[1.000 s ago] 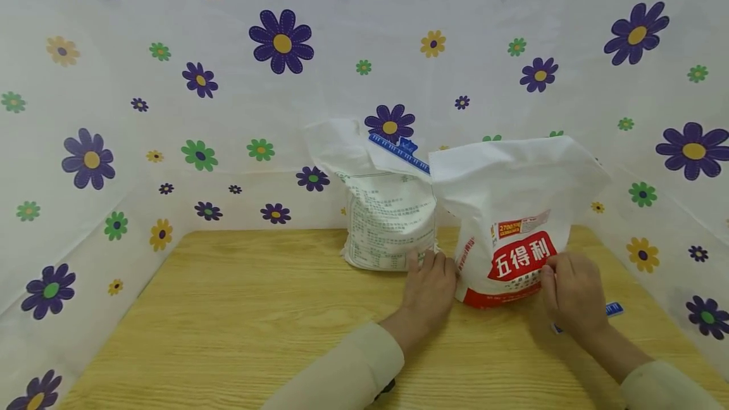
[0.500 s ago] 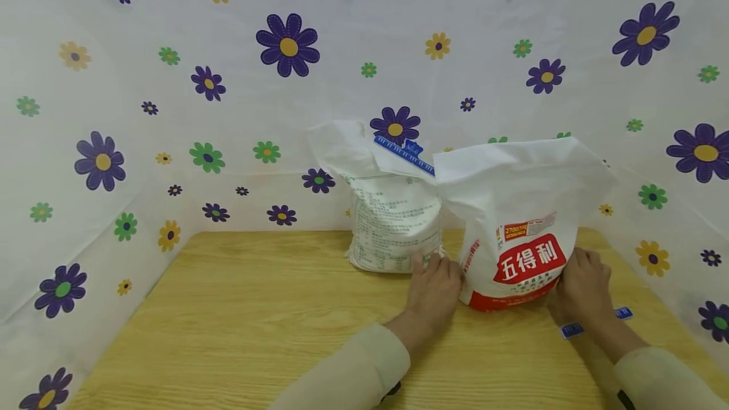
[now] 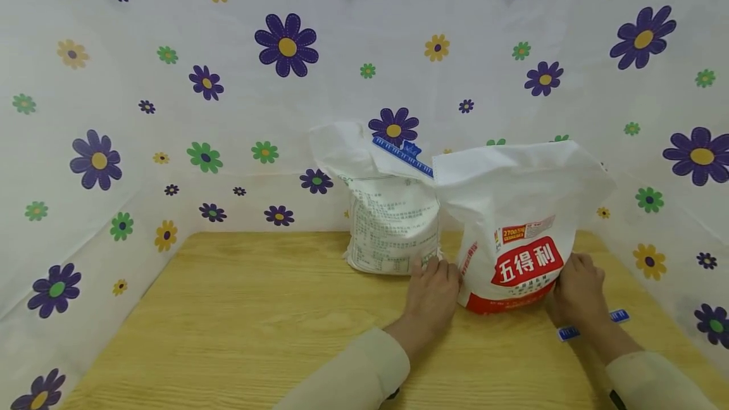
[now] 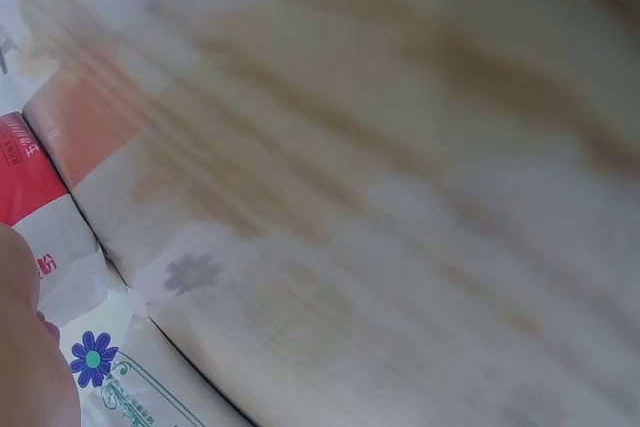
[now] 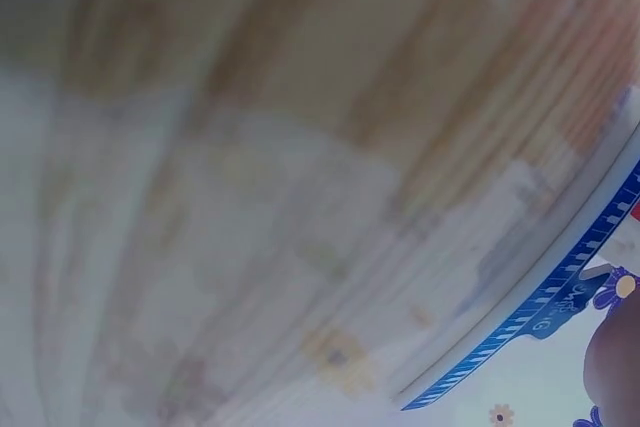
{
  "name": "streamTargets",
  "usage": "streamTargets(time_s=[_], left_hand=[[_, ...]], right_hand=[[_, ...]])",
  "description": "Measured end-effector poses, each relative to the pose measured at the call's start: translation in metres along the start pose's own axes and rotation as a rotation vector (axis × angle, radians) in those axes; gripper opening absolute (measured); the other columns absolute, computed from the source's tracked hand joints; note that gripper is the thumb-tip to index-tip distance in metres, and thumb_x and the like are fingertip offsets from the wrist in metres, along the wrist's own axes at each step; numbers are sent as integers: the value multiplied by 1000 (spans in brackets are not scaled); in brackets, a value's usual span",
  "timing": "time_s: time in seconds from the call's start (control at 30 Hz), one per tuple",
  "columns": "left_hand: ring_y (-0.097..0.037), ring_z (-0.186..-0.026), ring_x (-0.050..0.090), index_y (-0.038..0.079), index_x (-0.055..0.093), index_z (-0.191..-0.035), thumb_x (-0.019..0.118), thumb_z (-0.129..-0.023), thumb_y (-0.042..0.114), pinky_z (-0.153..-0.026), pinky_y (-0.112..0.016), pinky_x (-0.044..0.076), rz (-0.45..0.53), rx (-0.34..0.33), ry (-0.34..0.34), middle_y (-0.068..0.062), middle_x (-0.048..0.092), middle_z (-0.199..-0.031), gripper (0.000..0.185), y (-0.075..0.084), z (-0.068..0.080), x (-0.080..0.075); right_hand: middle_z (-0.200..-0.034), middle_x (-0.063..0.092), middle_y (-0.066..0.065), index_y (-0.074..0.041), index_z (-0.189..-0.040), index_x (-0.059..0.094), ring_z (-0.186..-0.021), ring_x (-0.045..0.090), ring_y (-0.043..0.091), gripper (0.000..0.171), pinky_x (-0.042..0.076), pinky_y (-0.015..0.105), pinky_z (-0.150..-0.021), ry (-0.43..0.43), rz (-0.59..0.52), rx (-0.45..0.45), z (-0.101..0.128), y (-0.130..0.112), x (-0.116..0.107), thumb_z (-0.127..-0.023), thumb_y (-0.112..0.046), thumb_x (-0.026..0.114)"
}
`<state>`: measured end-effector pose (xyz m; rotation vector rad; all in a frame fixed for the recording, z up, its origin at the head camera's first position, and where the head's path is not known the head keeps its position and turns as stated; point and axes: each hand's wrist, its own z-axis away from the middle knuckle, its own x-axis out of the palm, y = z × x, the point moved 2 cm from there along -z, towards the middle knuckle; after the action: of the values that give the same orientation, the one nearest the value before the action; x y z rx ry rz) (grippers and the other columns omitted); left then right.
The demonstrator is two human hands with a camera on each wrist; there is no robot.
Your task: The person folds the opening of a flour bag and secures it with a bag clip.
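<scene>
**Both hands at the base of the red-label bag**

Head view: a wooden table (image 3: 239, 321) stands inside white sheeting printed with flowers (image 3: 286, 43). 2 white bags stand at the far edge, about 12 o'clock from the person. The red-label bag (image 3: 521, 233) is nearer and upright, its top loose and open; the second bag (image 3: 387, 220) stands just behind it at 10 o'clock, a blue clip (image 3: 403, 155) across its folded top. The left hand (image 3: 433, 293) presses the bag's lower left side, fingers fairly straight, also meeting the second bag's corner. The right hand (image 3: 578, 293) cups the lower right corner, fingers lightly bent against it. A blue strip (image 3: 592, 324) lies on the table at 6 o'clock from that hand.

Left wrist view: blurred; red print on the bag (image 4: 30, 187) shows at 9 o'clock.

Right wrist view: blurred wood and a blue edge (image 5: 530, 322) at 4 o'clock.

Judgement: the step looks like settling the bag upright. Next calls for moving up to its open top.
</scene>
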<state>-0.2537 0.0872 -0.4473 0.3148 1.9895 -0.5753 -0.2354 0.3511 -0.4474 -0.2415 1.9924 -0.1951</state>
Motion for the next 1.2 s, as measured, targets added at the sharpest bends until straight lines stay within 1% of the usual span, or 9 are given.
streamTargets(time_s=[0.1, 0.23, 0.37, 0.47, 0.6, 0.77, 0.93, 1.1, 1.2], left_hand=[[-16, -99, 50, 19, 56, -105, 57, -99, 31, -100, -43, 34, 8, 3, 6, 5, 56, -92, 13, 1, 0, 0], [-16, -99, 49, 19, 56, -104, 59, -97, 31, -99, -44, 32, 21, 6, -1, 5, 55, -91, 14, 4, 2, 0], [-16, -103, 48, 18, 56, -104, 58, -97, 32, -100, -44, 30, 18, 6, 4, 5, 56, -93, 15, 5, 3, -2], [-16, -106, 49, 18, 57, -105, 57, -97, 32, -103, -45, 30, 17, 1, 5, 5, 59, -97, 16, 3, 4, -4], [-16, -107, 50, 18, 58, -106, 58, -97, 31, -99, -43, 31, 38, -18, -16, 5, 60, -98, 17, -1, 6, -3], [-16, -107, 50, 17, 59, -110, 61, -95, 29, -97, -43, 31, 64, -37, -44, 5, 60, -100, 20, -7, 8, 0], [-18, -109, 47, 16, 58, -114, 62, -96, 28, -96, -42, 30, 98, -55, -70, 3, 63, -109, 22, -12, 12, 3], [-19, -112, 45, 16, 56, -116, 68, -90, 27, -96, -42, 30, 106, -52, -57, 3, 62, -112, 31, -17, 14, 1], [-18, -112, 45, 17, 57, -116, 66, -92, 28, -94, -41, 31, 88, -43, -49, 5, 62, -112, 28, -20, 16, 1]], right_hand=[[-126, 52, 36, 12, -135, 42, -122, 36, 53, 47, 30, 65, -90, 19, 5, -5, 1, 0, -3, -94, -5, 55], [-122, 54, 35, 13, -133, 43, -118, 39, 51, 42, 30, 62, -86, 12, 6, -11, 5, 1, -5, -95, -1, 52], [-118, 56, 35, 11, -129, 45, -115, 41, 50, 36, 30, 61, -84, 37, 0, -24, 8, -1, -8, -95, 0, 49], [-120, 56, 35, 10, -131, 45, -118, 40, 53, 42, 29, 62, -85, 36, -8, -12, 8, -4, -8, -92, -3, 56], [-123, 55, 34, 9, -134, 44, -122, 38, 55, 52, 27, 65, -88, 1, -23, 21, 9, -10, -4, -89, -9, 65], [-120, 57, 34, 8, -131, 45, -120, 40, 53, 53, 26, 63, -87, 15, -46, 15, 9, -16, 0, -88, -10, 69], [-121, 57, 33, 7, -132, 44, -119, 40, 52, 54, 26, 61, -87, 6, -49, 13, 11, -21, 3, -89, -11, 70], [-122, 56, 33, 8, -134, 43, -119, 40, 51, 51, 26, 62, -89, 9, -30, 8, 12, -26, 0, -92, -10, 66], [-119, 58, 32, 9, -132, 45, -117, 42, 50, 47, 25, 63, -91, 13, -21, -11, 13, -29, -1, -93, -8, 64]])
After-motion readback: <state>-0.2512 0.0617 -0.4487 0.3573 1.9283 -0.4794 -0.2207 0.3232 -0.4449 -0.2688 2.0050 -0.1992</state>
